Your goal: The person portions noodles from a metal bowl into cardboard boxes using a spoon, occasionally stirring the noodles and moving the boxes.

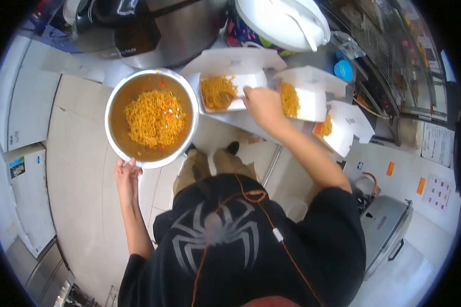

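Note:
My left hand [127,174] grips the near rim of a wide metal bowl [112,138], its fingers closed at the edge. Seasoned noodles [153,118] with red bits fill the bowl's middle. My right hand [264,106] is closed at the right side of an open white takeaway box [252,80]. A portion of noodles [218,92] lies in that box's left part, and a thin dark tip runs from my fingers towards it; I cannot tell what the tool is. Two more open boxes, a middle one [312,105] and a right one [340,138], each have noodles at their left side.
Behind the bowl stands a large steel cooker [174,36]. A white lid [261,23] with a white spoon [308,36] on it rests on a patterned container [237,35]. A blue cap [343,70] sits near a glass display case [384,61]. White cabinets [33,102] line the left.

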Demonstrator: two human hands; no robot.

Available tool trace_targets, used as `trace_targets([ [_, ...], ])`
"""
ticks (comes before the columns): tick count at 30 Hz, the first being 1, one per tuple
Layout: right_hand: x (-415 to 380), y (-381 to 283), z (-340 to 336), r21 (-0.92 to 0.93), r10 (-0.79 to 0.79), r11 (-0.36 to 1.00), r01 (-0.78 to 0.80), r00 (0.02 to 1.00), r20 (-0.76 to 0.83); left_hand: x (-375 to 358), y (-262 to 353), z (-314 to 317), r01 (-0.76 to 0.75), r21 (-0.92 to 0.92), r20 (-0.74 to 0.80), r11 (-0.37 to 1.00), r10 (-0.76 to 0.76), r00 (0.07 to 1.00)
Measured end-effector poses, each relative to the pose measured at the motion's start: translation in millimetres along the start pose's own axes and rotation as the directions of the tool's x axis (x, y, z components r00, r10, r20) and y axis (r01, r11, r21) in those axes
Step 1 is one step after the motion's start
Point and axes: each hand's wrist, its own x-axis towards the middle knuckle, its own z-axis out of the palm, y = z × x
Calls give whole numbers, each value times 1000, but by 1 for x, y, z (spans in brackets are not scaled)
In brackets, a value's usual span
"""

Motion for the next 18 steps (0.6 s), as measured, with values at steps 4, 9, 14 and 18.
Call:
trace_targets([
  [4, -6, 1, -8, 54, 167, 985, -164, 985, -40, -7, -3, 4, 13, 1, -28, 1000, -13, 1000],
  [9, 1, 14, 7, -45, 176, 983, -179, 982, -66, -7, -9, 1, 20, 36, -26, 999, -19, 999],
  [14, 2, 9, 22, -10, 111, 994, -113, 990, -90, -10, -11, 2, 27, 34, -30, 999, -26, 999],
  [18, 1, 1, 25, 8, 20, 1000, -20, 990, -139, -12, -11, 7, 11, 31, -40, 999, -10, 999],
])
